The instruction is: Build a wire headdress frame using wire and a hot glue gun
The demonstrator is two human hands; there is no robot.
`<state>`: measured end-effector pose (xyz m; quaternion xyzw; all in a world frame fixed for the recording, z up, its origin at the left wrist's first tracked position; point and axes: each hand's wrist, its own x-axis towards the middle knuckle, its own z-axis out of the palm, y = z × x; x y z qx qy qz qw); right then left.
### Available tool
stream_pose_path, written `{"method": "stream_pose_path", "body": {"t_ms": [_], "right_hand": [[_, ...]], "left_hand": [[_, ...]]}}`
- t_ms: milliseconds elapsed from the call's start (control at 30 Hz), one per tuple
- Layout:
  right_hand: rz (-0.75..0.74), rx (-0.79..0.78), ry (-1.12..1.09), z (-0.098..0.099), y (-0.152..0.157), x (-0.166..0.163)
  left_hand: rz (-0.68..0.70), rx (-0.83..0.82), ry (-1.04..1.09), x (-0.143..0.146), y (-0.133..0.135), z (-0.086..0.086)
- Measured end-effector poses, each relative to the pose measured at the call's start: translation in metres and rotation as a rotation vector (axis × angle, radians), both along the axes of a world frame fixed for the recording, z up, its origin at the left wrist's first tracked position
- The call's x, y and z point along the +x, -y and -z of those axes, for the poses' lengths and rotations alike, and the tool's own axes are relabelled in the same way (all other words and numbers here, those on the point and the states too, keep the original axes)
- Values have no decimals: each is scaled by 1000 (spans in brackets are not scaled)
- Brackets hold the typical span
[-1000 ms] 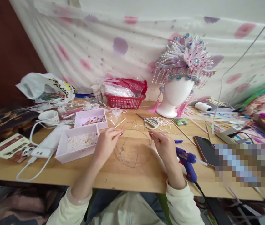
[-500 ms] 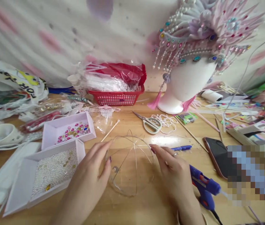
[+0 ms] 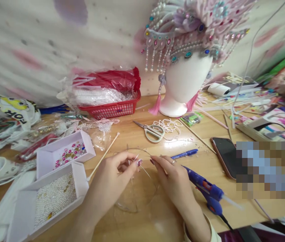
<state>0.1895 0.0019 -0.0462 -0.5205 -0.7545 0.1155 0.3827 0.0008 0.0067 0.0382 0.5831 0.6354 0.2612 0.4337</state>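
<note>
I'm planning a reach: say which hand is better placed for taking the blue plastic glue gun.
Likely the right hand: the glue gun lies just off its outer side. The left hand is farther away and appears to pinch the thin, rounded metal wire frame.

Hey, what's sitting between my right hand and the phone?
Between your right hand and the phone lie the blue glue gun and, farther back, the blue pen, as the head view shows.
</note>
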Motion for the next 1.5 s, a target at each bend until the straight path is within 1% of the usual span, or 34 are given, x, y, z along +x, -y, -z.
{"method": "stream_pose_path", "body": {"t_ms": [67, 200, 267, 333, 400, 500, 533, 600, 700, 767, 900, 933, 1000, 1067, 1100, 1167, 1233, 1300, 1367, 1433, 1500], "right_hand": [[-1, -8, -40, 2, -1, 0], [14, 36, -127, -1, 2, 0], [28, 74, -265, -7, 6, 0], [55, 56, -482, -15, 10, 0], [72, -78, -733, -23, 14, -2], [34, -348, -1083, -35, 17, -5], [14, -406, -1163, -38, 17, -6], [-4, -452, -1250, -46, 17, -8], [-5, -473, -1224, -56, 14, -9], [-17, -498, -1166, -61, 13, -9], [-64, -571, -1092, -67, 11, -12], [-80, -593, -1085, -68, 11, -14], [-120, -634, -1073, -69, 11, -17], [-157, -666, -1065, -71, 11, -20], [-171, -682, -1066, -72, 10, -22], [-191, -708, -1092, -73, 10, -24], [-218, -709, -1150, -74, 10, -28], [-256, -691, -1212, -74, 11, -32], [-296, -675, -1259, -73, 13, -36], [-314, -666, -1286, -73, 15, -40], [-315, -654, -1295, -73, 16, -43]], "left_hand": [[-28, -26, 99, -4, -2, 3], [-83, 22, 253, -23, 2, 3], [-112, 68, 332, -34, 6, 2], [-129, 109, 407, -44, 9, 2], [-124, 139, 477, -50, 11, 3], [-88, 161, 533, -53, 12, 4], [-79, 167, 527, -53, 11, 3], [-64, 178, 490, -52, 10, 2], [-34, 216, 416, -53, 8, 5], [-24, 289, 335, -55, 8, 11], [-75, 611, 78, -54, 11, 24], [-61, 686, 32, -53, 13, 26], [32, 773, 7, -49, 17, 26], [131, 817, 51, -46, 20, 24], [146, 840, 79, -44, 22, 24], [86, 914, 102, -42, 27, 24], [-4, 1017, 78, -40, 34, 26], [-48, 1074, 41, -39, 43, 29], [-87, 1089, -16, -39, 51, 34], [-157, 1081, -63, -39, 57, 39], [-197, 1061, -39, -39, 61, 44]]}}
